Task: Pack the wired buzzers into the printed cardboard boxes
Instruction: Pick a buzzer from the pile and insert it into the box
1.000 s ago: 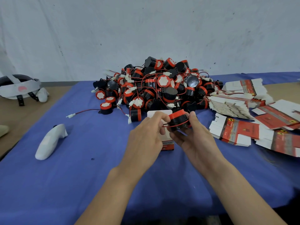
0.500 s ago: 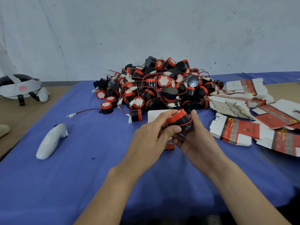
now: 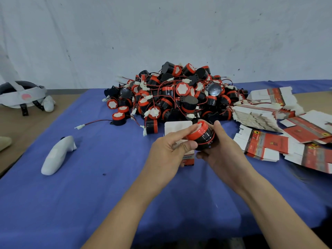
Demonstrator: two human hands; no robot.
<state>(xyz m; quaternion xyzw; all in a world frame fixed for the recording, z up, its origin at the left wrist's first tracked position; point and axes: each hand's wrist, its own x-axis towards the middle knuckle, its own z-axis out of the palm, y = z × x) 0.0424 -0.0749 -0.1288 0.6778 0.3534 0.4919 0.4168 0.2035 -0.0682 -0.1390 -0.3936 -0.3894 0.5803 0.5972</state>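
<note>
We judge the lead-tidying step in hand: both hands grip one black cylindrical buzzer with a red cap (image 3: 203, 138), near centre. The left hand (image 3: 167, 153) pinches its cap; the right hand (image 3: 222, 151) cups its base. Next it must enter the white-and-red printed cardboard box (image 3: 177, 126) at its 9 o'clock. The hands hide the box's mouth; whether it stands free or is held, we cannot tell.

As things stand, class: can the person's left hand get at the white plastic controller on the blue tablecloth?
Probably yes, once freed: only bare blue tablecloth separates the left hand from the white plastic controller, but it pinches a red-and-black round buzzer.
</note>
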